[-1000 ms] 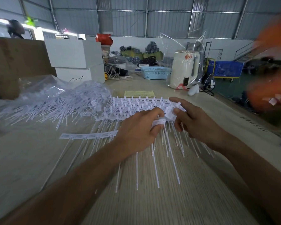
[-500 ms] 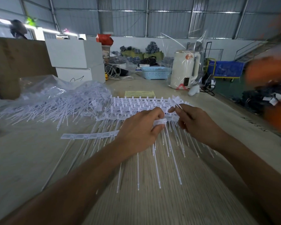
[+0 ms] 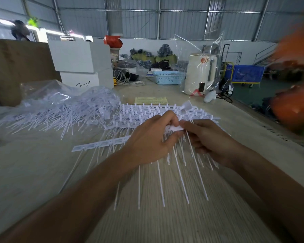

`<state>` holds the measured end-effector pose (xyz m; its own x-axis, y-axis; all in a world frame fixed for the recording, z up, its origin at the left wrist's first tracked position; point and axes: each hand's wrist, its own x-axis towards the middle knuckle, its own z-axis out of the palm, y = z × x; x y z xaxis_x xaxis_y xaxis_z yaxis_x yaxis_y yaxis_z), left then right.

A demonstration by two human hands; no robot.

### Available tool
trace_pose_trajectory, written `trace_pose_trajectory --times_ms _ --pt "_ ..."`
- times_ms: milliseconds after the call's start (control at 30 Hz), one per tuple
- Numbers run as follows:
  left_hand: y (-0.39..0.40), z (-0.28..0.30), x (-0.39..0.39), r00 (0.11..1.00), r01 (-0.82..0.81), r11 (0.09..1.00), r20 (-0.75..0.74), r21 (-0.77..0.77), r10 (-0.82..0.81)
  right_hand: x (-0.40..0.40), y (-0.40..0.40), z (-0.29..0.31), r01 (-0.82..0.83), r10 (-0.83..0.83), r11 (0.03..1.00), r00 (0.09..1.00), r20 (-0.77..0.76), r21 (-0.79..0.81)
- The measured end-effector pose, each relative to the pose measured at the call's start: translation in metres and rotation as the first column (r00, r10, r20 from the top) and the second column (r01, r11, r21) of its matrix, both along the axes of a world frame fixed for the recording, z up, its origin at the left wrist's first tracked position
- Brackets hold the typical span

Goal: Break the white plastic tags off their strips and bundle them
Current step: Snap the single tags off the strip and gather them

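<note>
Warehouse bench point(image 3: 42, 172), wood-grain top. Left hand point(image 3: 147, 142) and right hand point(image 3: 211, 139) both pinch one strip of white tags point(image 3: 174, 128) at centre. Loose pile of separated tags point(image 3: 63, 113) lies left; stacked strips point(image 3: 147, 111) beyond remain unbroken. No bundle visible; judged mid-task.

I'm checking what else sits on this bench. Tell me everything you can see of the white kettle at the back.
The white kettle stands upright at the far right of the table, right of the blue basket. Its body looks like glossy cream plastic, with a handle on its right side, a red round mark near the top and a small dark tag low on the front. A clear plastic bag is draped loosely around it, open above.
</note>
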<state>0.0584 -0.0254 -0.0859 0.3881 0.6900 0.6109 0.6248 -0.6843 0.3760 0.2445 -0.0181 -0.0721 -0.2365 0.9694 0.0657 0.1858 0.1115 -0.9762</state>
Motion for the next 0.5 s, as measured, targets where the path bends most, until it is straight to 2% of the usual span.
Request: trace_pose_trajectory --times_ms 167,333,500 --pt "0.0023 -0.0008 -0.0004 0.986 -0.13 0.992 -0.101 0.003 0.129 0.0001 0.0006 -0.0027 0.006 -0.007 0.999 0.999 -0.032 -0.04" --pt "0.0018 0.0012 -0.0002 0.959 -0.223 0.967 -0.15 0.127 0.241 -0.0001 -0.002 -0.0024 -0.04 0.038 0.999 0.998 -0.041 -0.033" --pt "-0.0019 0.0061 -0.0005 0.935 -0.214 0.928 -0.211 0.306 0.285 -0.0002 -0.0039 -0.0024 -0.116 0.11 0.99 0.99 -0.083 -0.077"
